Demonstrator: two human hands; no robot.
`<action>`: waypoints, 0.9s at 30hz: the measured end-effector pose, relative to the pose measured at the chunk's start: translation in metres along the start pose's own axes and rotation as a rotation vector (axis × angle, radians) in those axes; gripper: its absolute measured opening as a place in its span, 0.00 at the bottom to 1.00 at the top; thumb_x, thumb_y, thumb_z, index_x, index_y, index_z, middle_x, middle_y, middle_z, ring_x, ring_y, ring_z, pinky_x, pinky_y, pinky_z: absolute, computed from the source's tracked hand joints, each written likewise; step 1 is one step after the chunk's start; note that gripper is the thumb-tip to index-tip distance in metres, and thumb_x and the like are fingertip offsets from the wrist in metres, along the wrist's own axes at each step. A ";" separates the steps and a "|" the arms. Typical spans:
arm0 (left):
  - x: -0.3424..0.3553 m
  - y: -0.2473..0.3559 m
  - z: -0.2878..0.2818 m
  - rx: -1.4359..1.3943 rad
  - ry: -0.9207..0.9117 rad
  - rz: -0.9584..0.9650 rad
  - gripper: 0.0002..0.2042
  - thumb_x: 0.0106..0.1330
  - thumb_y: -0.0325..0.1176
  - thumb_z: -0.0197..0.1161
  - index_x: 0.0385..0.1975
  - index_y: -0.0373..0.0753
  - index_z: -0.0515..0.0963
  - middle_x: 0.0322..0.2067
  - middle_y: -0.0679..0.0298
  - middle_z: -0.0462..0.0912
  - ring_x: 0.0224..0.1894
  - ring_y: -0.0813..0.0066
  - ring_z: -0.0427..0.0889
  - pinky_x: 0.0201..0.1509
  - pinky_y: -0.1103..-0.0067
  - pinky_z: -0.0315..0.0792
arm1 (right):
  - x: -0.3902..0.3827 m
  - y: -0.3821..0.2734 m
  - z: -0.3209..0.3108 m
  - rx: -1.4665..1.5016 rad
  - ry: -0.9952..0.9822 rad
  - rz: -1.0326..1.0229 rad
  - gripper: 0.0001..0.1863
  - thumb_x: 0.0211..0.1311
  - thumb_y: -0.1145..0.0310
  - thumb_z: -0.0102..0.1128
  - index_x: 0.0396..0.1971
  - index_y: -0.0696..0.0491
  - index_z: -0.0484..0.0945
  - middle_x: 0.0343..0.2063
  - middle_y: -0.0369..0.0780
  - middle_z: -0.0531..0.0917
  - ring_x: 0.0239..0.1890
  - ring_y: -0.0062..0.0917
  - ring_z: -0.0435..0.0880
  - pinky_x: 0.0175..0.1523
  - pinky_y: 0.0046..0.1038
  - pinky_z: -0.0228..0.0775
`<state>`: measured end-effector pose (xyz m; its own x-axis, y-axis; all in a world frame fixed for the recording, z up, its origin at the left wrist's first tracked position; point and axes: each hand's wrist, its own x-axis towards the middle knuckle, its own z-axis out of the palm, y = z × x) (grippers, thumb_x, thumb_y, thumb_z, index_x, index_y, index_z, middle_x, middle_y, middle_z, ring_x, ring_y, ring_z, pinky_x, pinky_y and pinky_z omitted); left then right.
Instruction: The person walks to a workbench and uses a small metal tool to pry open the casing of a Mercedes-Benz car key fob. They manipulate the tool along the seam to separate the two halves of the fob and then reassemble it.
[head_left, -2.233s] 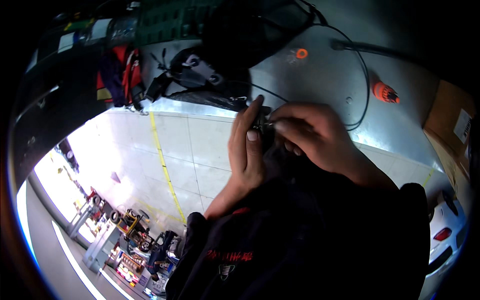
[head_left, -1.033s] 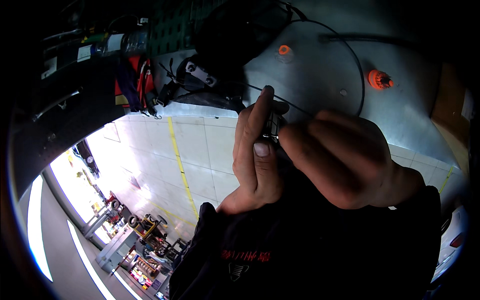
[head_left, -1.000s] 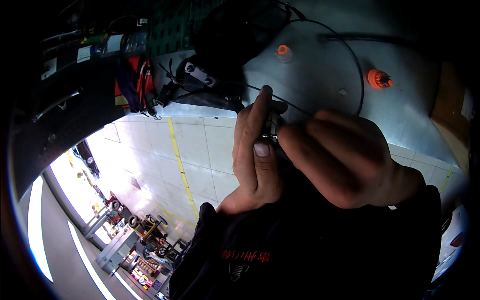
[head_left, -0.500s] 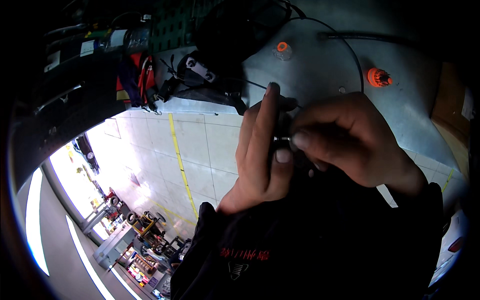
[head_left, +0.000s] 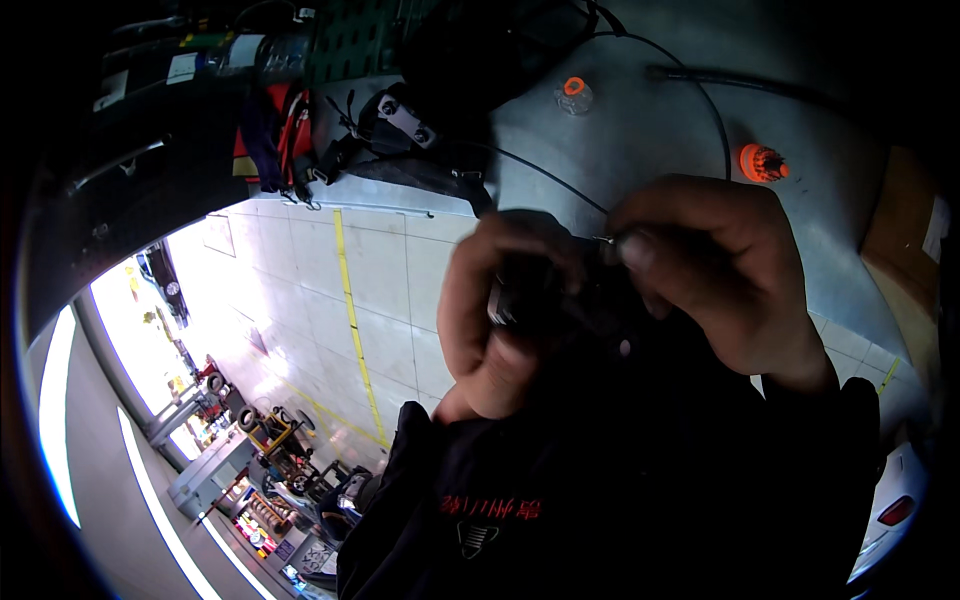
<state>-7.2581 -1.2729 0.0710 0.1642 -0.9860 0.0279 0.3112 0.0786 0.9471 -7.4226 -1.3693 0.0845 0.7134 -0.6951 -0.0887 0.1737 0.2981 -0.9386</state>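
Note:
My left hand (head_left: 470, 320) curls around a dark object (head_left: 515, 290) with pale stripes on its near end; shadow hides its kind. To its right, my right hand (head_left: 725, 270) pinches a small shiny metal piece (head_left: 606, 240) between thumb and forefinger, too small to name. Both hands are held close together in front of my dark jacket, at the bench's near edge. A thin black cable (head_left: 560, 180) passes behind my fingers. Beyond the hands stand a clear bottle with an orange top (head_left: 574, 95) and an orange holder with several dark bits (head_left: 763, 163).
On the metal bench (head_left: 640, 130) lie a black strap with a grey plate (head_left: 406, 120), a black hose (head_left: 740, 78) and a red and dark cloth (head_left: 280, 140). A cardboard box (head_left: 905, 215) is at the right. Tiled floor (head_left: 390, 290) shows at left.
My left hand has turned and its raised fingers have curled round the dark object. My right hand's pinch has shifted slightly up and right with the metal piece.

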 end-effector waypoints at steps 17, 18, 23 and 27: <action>-0.004 0.002 0.022 0.357 -0.056 -0.015 0.40 0.70 0.61 0.36 0.62 0.23 0.59 0.45 0.53 0.73 0.46 0.69 0.73 0.51 0.76 0.66 | -0.023 -0.012 0.016 -0.915 0.084 -0.614 0.11 0.45 0.81 0.67 0.31 0.65 0.78 0.20 0.40 0.78 0.17 0.22 0.75 0.20 0.21 0.67; -0.006 0.001 0.022 0.370 -0.055 -0.009 0.40 0.71 0.61 0.36 0.62 0.23 0.59 0.45 0.53 0.73 0.45 0.69 0.74 0.51 0.76 0.66 | -0.024 -0.011 0.015 -0.912 0.085 -0.618 0.11 0.44 0.81 0.67 0.31 0.65 0.78 0.20 0.40 0.78 0.17 0.22 0.75 0.21 0.22 0.67; -0.010 -0.001 0.027 0.578 -0.020 0.048 0.36 0.73 0.56 0.37 0.63 0.25 0.60 0.44 0.52 0.73 0.43 0.68 0.74 0.47 0.75 0.68 | -0.027 -0.013 0.015 -1.018 0.108 -0.691 0.10 0.46 0.82 0.66 0.31 0.65 0.77 0.21 0.40 0.78 0.18 0.23 0.75 0.21 0.24 0.68; -0.007 -0.012 0.028 0.753 0.028 0.248 0.31 0.74 0.49 0.36 0.63 0.24 0.59 0.43 0.48 0.72 0.40 0.68 0.74 0.41 0.77 0.69 | -0.028 -0.004 0.009 -0.922 0.097 -0.654 0.07 0.51 0.80 0.63 0.31 0.65 0.77 0.20 0.40 0.78 0.18 0.24 0.76 0.22 0.24 0.68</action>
<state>-7.2890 -1.2710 0.0687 0.1728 -0.9479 0.2676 -0.4528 0.1648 0.8762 -7.4370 -1.3456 0.0933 0.6067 -0.6005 0.5208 -0.1014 -0.7083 -0.6986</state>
